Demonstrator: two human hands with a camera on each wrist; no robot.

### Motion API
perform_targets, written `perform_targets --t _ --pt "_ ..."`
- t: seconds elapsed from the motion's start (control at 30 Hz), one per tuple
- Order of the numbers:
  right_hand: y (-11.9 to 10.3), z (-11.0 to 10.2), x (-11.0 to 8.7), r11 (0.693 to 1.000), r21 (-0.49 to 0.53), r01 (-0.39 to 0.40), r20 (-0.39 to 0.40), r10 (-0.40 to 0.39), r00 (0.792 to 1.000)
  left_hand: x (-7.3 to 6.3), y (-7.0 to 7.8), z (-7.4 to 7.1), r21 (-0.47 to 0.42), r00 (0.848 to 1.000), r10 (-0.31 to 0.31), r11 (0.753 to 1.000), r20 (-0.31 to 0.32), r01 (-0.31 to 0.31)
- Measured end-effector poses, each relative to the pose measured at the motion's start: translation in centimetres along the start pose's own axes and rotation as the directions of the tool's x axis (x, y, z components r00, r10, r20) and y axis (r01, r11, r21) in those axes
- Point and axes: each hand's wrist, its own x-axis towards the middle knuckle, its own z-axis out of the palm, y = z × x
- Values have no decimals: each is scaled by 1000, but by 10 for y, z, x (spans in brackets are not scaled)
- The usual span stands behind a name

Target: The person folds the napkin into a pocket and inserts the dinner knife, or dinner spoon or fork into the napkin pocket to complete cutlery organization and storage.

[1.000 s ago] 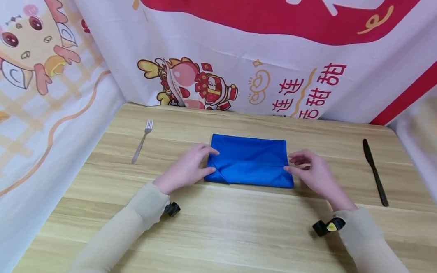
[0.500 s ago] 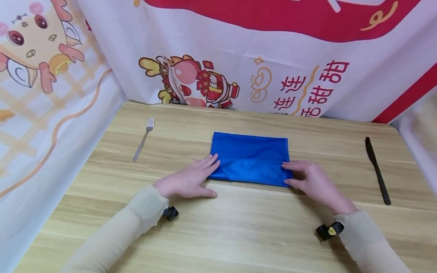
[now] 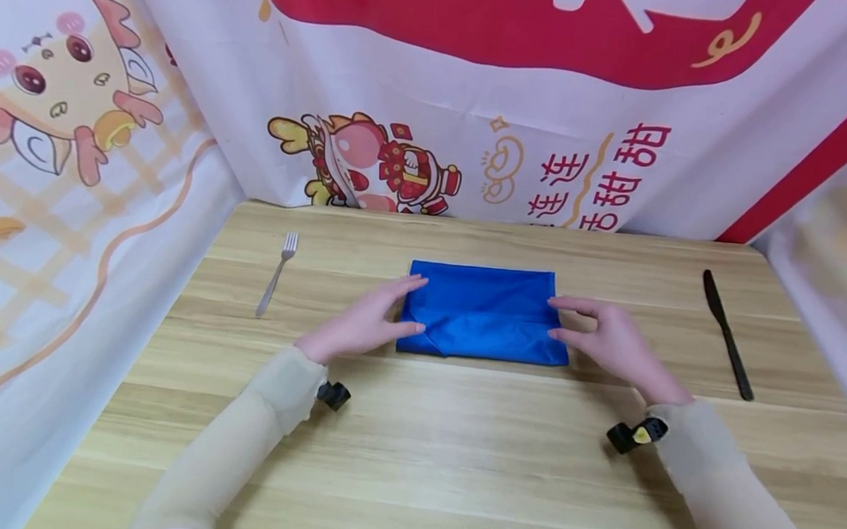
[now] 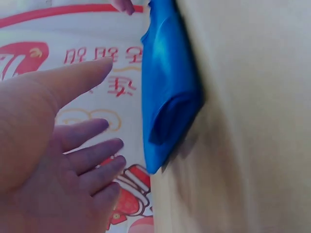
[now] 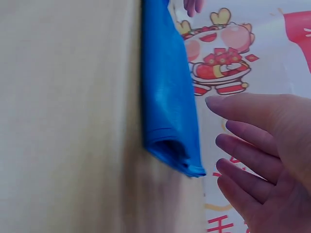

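Observation:
A blue cloth (image 3: 486, 312), folded into a flat rectangle, lies on the wooden table. In both wrist views the cloth (image 4: 172, 73) shows folded layers and a loop-like fold at its end. My left hand (image 3: 366, 317) hovers at its left edge, thumb and fingers spread and apart from the cloth in the left wrist view. At the right edge is my right hand (image 3: 610, 338), thumb and fingers also spread. The right wrist view shows a gap between the right hand (image 5: 267, 150) and the cloth. Neither hand holds anything.
A silver fork (image 3: 276, 277) lies on the wooden table (image 3: 456, 458) to the left. To the right rests a black knife (image 3: 729, 336). Printed white and red fabric (image 3: 433, 81) hangs behind the table and along its sides.
My left hand, which lay flat on the cloth's left side half a second ago, has lifted off it. My right hand has let go of the right edge and risen slightly.

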Motion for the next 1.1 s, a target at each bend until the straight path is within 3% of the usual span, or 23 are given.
perform_targets --t 0.2,0.57,0.83,1.1 --pt "-7 -7 15 1000 -3 -17 -26 16 1000 20 -4 -16 -56 993 1 998 -117 -7" --pt "-11 -15 52 999 5 -46 -59 46 997 49 -13 -34 -62 982 -38 998 -187 26" --pt "1 -13 76 998 -7 -59 -47 58 997 72 -21 -37 -58 988 -51 997 -143 43" --pt "20 4 90 999 -39 -35 9 35 999 82 -28 -25 -44 991 -136 990 -14 136"
